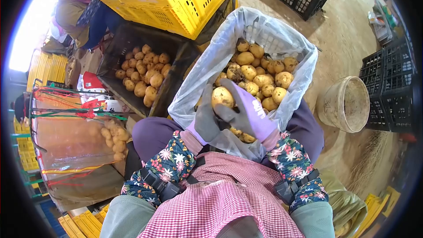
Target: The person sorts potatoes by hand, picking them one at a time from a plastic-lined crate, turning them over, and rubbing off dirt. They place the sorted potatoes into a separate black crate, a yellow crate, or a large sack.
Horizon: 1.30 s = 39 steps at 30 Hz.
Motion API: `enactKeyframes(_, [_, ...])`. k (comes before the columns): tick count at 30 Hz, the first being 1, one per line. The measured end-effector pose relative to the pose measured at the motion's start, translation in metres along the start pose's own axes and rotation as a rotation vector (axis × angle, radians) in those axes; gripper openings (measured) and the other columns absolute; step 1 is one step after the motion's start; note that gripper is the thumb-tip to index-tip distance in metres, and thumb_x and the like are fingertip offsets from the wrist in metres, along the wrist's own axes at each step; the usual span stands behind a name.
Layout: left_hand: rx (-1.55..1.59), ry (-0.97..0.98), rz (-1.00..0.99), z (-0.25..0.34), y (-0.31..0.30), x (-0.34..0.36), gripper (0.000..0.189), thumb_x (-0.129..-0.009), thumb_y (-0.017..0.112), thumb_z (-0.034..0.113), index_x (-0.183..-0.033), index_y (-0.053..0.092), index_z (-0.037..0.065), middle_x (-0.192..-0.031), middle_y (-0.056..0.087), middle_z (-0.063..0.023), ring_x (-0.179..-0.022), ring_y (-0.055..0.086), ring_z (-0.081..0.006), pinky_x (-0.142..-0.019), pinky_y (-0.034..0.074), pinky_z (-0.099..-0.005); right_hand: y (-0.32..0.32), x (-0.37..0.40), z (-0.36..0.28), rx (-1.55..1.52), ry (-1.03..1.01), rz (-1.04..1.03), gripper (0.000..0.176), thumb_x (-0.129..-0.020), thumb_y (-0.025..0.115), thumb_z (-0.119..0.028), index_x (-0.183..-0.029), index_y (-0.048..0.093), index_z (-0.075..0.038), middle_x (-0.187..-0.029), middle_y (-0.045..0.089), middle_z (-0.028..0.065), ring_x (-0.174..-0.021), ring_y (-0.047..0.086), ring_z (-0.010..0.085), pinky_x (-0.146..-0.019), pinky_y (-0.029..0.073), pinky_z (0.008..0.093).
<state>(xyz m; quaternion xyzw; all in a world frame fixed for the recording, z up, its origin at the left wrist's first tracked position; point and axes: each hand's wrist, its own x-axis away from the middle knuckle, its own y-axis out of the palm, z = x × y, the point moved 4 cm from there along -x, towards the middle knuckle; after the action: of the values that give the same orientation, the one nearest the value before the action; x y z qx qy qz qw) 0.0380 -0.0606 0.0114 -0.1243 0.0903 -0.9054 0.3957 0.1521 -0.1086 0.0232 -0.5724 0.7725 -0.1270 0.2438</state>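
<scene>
Both my hands wear purple gloves with dark grey palms and fingers. A round yellow potato with some dirt on it is held between them, above a crate lined with clear plastic. My left hand is closed along the potato's left side. From the right, my right hand curls its fingers over and under the same potato. Inside the lined crate lie several more potatoes, some smeared with dark soil. A few of them show below my hands, partly covered by the gloves.
A black crate with several cleaner potatoes stands to the left, yellow crates behind it. On the right are a dirty white bucket and black crates. A mesh sack and a seated person are at left.
</scene>
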Motion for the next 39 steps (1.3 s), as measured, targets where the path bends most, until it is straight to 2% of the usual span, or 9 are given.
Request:
enactKeyframes(8, [0.872, -0.663, -0.122, -0.014, 0.010, 0.003, 0.052, -0.095, 0.041, 0.049, -0.124, 0.048, 0.005, -0.088, 0.064, -0.0127, -0.076, 0.066, -0.0192, -0.067, 0.057, -0.0279, -0.004, 0.005, 0.026, -0.684, 0.516, 0.018, 0.044, -0.095, 0.054, -0.033, -0.123, 0.056, 0.000, -0.111, 0.063, 0.0228, -0.106, 0.063, 0.0277, -0.088, 0.048, 0.0327])
enactKeyframes(11, [-0.238, 0.237, -0.084, -0.010, -0.007, 0.000, 0.072, -0.080, 0.068, 0.005, -0.140, 0.028, 0.006, -0.114, 0.057, -0.0151, -0.093, 0.064, -0.0210, -0.075, 0.058, -0.0333, 0.000, 0.007, 0.012, -0.089, 0.115, 0.106, 0.038, -0.093, 0.056, -0.028, -0.119, 0.059, 0.000, -0.108, 0.065, 0.0147, -0.101, 0.062, 0.0228, -0.087, 0.048, 0.0309])
enactKeyframes(14, [0.252, 0.235, -0.070, -0.016, -0.001, 0.002, 0.079, -0.074, 0.073, 0.000, -0.140, 0.030, 0.007, -0.115, 0.058, -0.0140, -0.092, 0.064, -0.0212, -0.076, 0.057, -0.0352, 0.004, 0.010, 0.010, 0.301, -0.093, 0.019, 0.037, -0.088, 0.059, -0.019, -0.119, 0.058, 0.001, -0.107, 0.065, 0.0072, -0.101, 0.060, 0.0179, -0.089, 0.048, 0.0311])
enactKeyframes(18, [0.957, -0.651, -0.283, -0.024, -0.005, 0.002, 0.059, -0.093, 0.059, 0.032, -0.140, 0.032, 0.010, -0.116, 0.057, -0.0080, -0.094, 0.064, -0.0192, -0.072, 0.056, -0.0302, -0.007, 0.006, 0.036, -0.875, 0.496, 0.097, 0.039, -0.101, 0.043, -0.027, -0.123, 0.055, 0.003, -0.107, 0.064, 0.0125, -0.098, 0.061, 0.0168, -0.090, 0.049, 0.0288])
enactKeyframes(24, [0.632, -0.154, -0.182, -0.011, -0.018, -0.002, 0.051, -0.093, 0.061, 0.023, -0.135, 0.037, 0.007, -0.133, 0.043, -0.0084, -0.115, 0.053, -0.0168, -0.092, 0.050, -0.0320, -0.020, 0.013, 0.048, -0.733, 0.717, 0.046, 0.040, -0.098, 0.051, -0.028, -0.122, 0.055, 0.004, -0.107, 0.066, 0.0123, -0.099, 0.062, 0.0188, -0.090, 0.049, 0.0310])
enactKeyframes(26, [0.470, 0.029, -0.170, -0.011, -0.023, -0.003, 0.060, -0.084, 0.069, 0.008, -0.135, 0.036, 0.004, -0.138, 0.037, -0.0093, -0.123, 0.045, -0.0180, -0.101, 0.043, -0.0330, -0.016, 0.010, 0.028, -0.275, 0.211, -0.017, 0.043, -0.096, 0.054, -0.030, -0.124, 0.054, 0.003, -0.103, 0.068, 0.0129, -0.097, 0.064, 0.0195, -0.088, 0.050, 0.0324])
enactKeyframes(34, [0.831, -0.216, -0.289, -0.021, -0.047, -0.025, 0.053, -0.089, 0.062, 0.008, -0.137, 0.040, 0.001, -0.126, 0.051, -0.0100, -0.115, 0.053, -0.0180, -0.097, 0.044, -0.0307, 0.025, -0.016, 0.032, 0.185, 0.054, 0.068, 0.023, -0.086, 0.057, -0.018, -0.104, 0.058, -0.004, -0.088, 0.063, 0.0229, -0.080, 0.063, 0.0392, -0.067, 0.049, 0.0477])
enactKeyframes(37, [0.325, -0.050, -0.167, -0.044, -0.131, -0.062, 0.044, -0.092, 0.058, 0.016, -0.133, 0.045, 0.002, -0.120, 0.056, -0.0101, -0.111, 0.056, -0.0195, -0.094, 0.047, -0.0321, 0.028, -0.021, 0.076, 0.026, 0.527, -0.312, 0.037, -0.084, 0.062, -0.023, -0.115, 0.056, -0.004, -0.099, 0.065, 0.0181, -0.090, 0.063, 0.0368, -0.078, 0.051, 0.0412])
enactKeyframes(39, [0.027, 0.087, 0.008, -0.076, -0.198, -0.085, 0.043, -0.095, 0.054, 0.024, -0.133, 0.044, 0.005, -0.120, 0.056, -0.0108, -0.110, 0.057, -0.0207, -0.092, 0.048, -0.0321, -0.002, -0.004, 0.131, 0.827, 0.253, -0.403, 0.038, -0.081, 0.066, -0.033, -0.109, 0.058, -0.010, -0.087, 0.067, 0.0144, -0.079, 0.066, 0.0328, -0.069, 0.051, 0.0424])
